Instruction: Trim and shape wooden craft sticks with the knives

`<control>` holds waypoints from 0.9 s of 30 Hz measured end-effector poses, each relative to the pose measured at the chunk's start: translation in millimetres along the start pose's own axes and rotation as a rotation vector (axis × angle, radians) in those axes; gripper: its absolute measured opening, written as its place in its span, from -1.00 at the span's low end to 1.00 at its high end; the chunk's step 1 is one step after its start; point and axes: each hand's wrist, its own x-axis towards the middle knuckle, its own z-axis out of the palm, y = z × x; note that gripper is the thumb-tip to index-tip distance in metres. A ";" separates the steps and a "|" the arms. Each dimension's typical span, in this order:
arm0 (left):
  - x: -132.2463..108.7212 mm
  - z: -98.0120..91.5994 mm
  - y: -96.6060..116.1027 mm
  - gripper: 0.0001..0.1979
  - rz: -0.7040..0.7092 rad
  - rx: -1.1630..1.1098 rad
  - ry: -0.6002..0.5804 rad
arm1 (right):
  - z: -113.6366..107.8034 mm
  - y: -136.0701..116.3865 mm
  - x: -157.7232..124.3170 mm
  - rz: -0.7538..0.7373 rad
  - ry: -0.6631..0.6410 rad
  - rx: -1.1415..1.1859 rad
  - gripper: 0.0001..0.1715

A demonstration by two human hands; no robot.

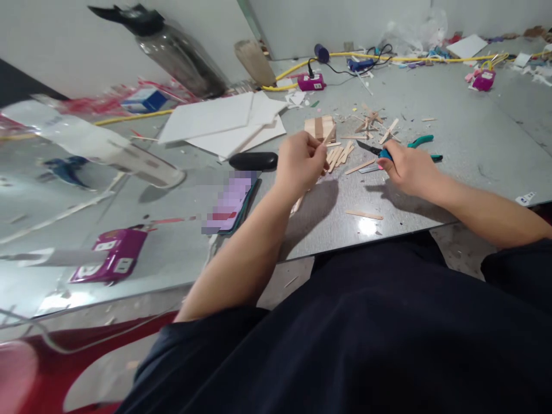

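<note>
My left hand is closed in a pinch on a thin wooden craft stick that points up from the fingertips. Loose craft sticks lie just beyond those fingers, beside a banded bundle of sticks. In my right hand, closed around its blue handle, is a utility knife with its dark blade pointing left toward the loose sticks. Green-handled pliers lie behind the right hand, partly hidden by it. One single stick rests near the table's front edge.
A phone and a black case lie left of my left hand. White boards, a dark bottle and a clear bottle stand farther left. Purple power sockets and a yellow cable run behind scattered wood scraps.
</note>
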 end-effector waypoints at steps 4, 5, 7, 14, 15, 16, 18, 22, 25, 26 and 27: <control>-11.7 16.4 5.5 -0.54 0.026 -0.458 -0.168 | 16.9 22.5 11.7 -0.213 0.059 0.294 -0.36; -16.6 19.2 10.0 -0.47 0.052 -0.517 -0.201 | 19.2 26.2 12.9 -0.257 0.075 0.363 -0.34; -24.9 20.7 18.8 -0.41 0.087 -0.589 -0.232 | 21.0 31.1 13.1 -0.321 0.086 0.463 -0.31; -34.6 18.8 29.2 -0.58 0.128 -0.587 -0.191 | 14.6 31.7 6.8 -0.456 0.086 0.476 -0.10; -35.5 20.0 29.5 -0.60 0.140 -0.578 -0.193 | 14.2 31.0 6.2 -0.464 0.096 0.462 -0.08; -36.5 21.2 29.8 -0.61 0.153 -0.571 -0.198 | 14.1 30.2 5.6 -0.464 0.104 0.449 -0.06; -38.7 23.6 30.2 -0.64 0.171 -0.556 -0.215 | 14.3 28.8 4.9 -0.457 0.114 0.434 -0.06; -42.0 27.9 28.8 -0.67 0.189 -0.518 -0.191 | 15.0 26.2 3.3 -0.437 0.130 0.422 -0.07; -42.9 31.6 25.4 -0.71 0.201 -0.467 -0.159 | 13.8 23.3 1.2 -0.394 0.126 0.404 -0.07; -43.1 33.0 23.9 -0.72 0.205 -0.452 -0.145 | 13.2 22.3 0.4 -0.376 0.125 0.397 -0.08; -43.1 34.4 22.2 -0.71 0.210 -0.440 -0.130 | 12.5 21.3 -0.3 -0.363 0.122 0.391 -0.09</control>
